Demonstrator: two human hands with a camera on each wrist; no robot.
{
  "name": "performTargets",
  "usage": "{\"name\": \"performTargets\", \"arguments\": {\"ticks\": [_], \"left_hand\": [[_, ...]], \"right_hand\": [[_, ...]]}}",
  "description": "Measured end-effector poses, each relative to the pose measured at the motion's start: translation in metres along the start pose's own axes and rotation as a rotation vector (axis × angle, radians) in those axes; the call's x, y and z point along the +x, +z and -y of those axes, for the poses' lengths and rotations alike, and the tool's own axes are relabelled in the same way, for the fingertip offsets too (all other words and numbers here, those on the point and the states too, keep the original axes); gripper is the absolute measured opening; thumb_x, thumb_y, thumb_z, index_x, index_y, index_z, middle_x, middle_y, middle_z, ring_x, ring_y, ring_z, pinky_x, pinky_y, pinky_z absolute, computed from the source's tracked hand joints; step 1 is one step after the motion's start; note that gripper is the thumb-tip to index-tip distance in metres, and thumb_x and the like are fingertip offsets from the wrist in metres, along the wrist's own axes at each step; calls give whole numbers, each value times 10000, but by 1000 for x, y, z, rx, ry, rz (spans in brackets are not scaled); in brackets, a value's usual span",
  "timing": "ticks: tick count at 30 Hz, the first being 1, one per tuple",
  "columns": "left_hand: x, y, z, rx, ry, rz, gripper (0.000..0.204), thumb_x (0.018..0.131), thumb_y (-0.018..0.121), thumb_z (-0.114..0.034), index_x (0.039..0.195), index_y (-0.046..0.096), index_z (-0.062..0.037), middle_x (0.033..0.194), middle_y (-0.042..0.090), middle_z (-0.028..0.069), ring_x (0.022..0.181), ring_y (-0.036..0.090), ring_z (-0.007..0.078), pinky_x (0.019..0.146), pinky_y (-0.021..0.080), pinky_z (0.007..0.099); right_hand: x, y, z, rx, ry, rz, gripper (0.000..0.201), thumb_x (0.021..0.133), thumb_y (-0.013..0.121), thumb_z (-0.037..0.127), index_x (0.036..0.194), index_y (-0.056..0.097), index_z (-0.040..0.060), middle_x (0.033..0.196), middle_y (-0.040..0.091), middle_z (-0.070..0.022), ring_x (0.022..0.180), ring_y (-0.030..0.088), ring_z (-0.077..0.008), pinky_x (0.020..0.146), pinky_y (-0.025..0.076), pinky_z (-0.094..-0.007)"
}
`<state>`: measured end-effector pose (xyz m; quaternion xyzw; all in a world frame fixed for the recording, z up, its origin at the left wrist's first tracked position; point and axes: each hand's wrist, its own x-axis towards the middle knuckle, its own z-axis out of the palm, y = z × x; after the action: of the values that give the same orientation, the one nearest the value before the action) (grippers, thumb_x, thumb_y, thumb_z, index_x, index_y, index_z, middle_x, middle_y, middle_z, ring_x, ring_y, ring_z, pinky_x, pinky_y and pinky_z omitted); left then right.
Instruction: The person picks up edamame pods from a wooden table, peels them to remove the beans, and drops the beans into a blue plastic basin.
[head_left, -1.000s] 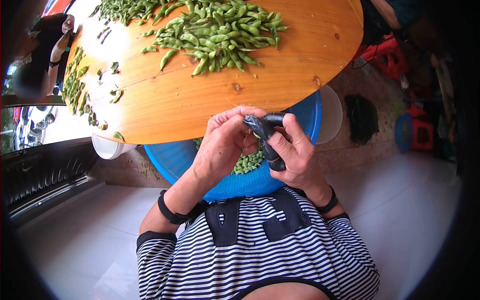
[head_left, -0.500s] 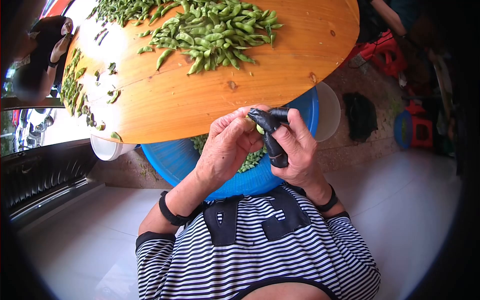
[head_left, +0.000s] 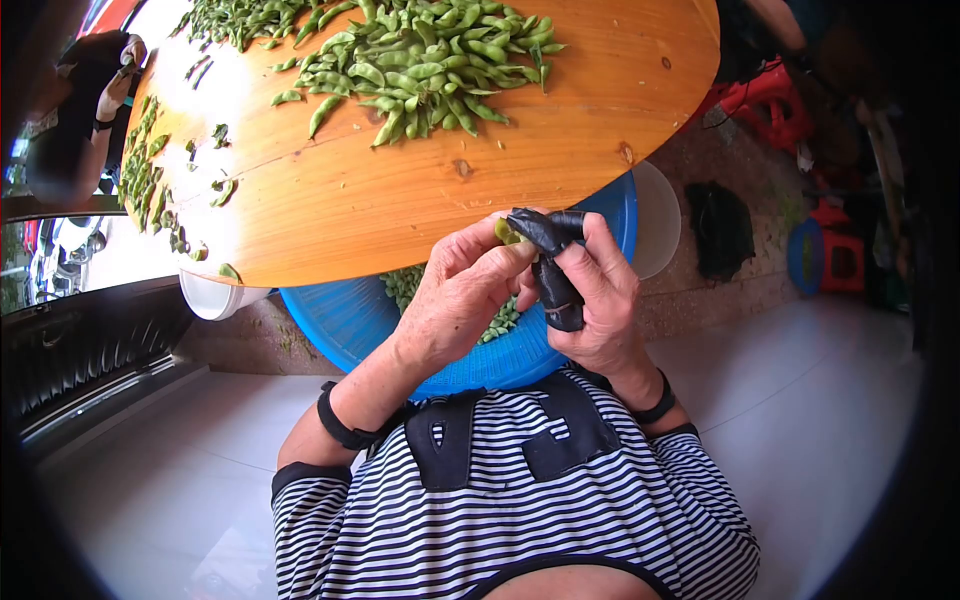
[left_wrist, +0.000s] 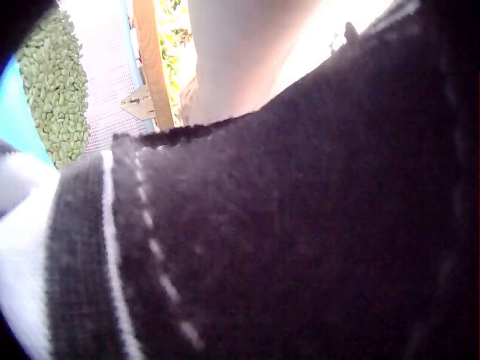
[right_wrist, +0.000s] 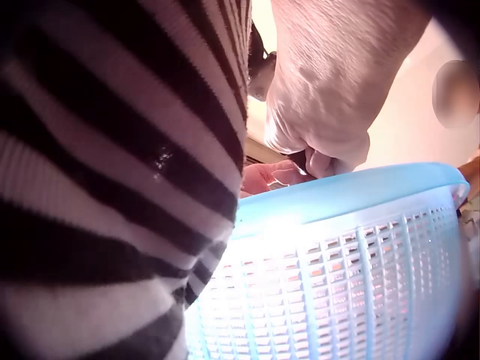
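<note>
Left hand (head_left: 458,285) and right hand (head_left: 598,295), the latter with black-wrapped fingers (head_left: 540,233), both observed clamped on a green pod (head_left: 505,232) near the worktop (head_left: 400,205) edge, above a blue basket (head_left: 335,325) containing beans (head_left: 500,322).

- Far: a table (head_left: 390,210); on it, a main pile of bean pods (head_left: 430,75), a second pile (head_left: 245,22) to its left, and loose pods (head_left: 143,170) along the left edge.
- Near: a basket (head_left: 335,322), partly under the table's near edge, with beans (head_left: 402,285) inside.
- Over the basket: left hand (head_left: 462,290), right hand (head_left: 602,295), one pod (head_left: 506,232) between them.
- Left of the basket, a tub (head_left: 208,297); right, another tub (head_left: 657,225).
</note>
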<state>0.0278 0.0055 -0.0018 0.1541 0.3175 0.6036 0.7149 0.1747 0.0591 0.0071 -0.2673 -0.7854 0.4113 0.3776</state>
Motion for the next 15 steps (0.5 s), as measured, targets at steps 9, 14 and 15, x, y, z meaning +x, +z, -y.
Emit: {"name": "performTargets", "arguments": {"ticks": [9, 14, 15], "left_hand": [[-2, -11, -15, 598, -235, 131, 225, 971, 469, -77, 1123, 598, 26, 904, 628, 55, 722, 550, 99, 621, 463, 256], [-6, -51, -10, 1857, -71, 373, 168, 821, 539, -6, 977, 601, 8, 894, 592, 223, 848, 581, 408, 731, 481, 461], [-4, -59, -2, 1859, -80, 379, 168, 821, 539, -6, 977, 601, 8, 894, 592, 223, 848, 581, 408, 731, 481, 461]], "right_hand": [[-27, -38, -38, -31, 105, -206, 404, 702, 517, -92, 1092, 612, -47, 915, 604, -114, 757, 613, -204, 678, 496, -296], [-28, -113, -49, -436, 277, -410, 442, 691, 534, -99, 1128, 565, -40, 1013, 628, -174, 875, 635, -296, 803, 489, -351], [-30, -125, -59, -777, 140, -362, 437, 696, 537, -103, 1128, 560, -39, 1002, 628, -173, 865, 637, -306, 811, 485, -347]]}}
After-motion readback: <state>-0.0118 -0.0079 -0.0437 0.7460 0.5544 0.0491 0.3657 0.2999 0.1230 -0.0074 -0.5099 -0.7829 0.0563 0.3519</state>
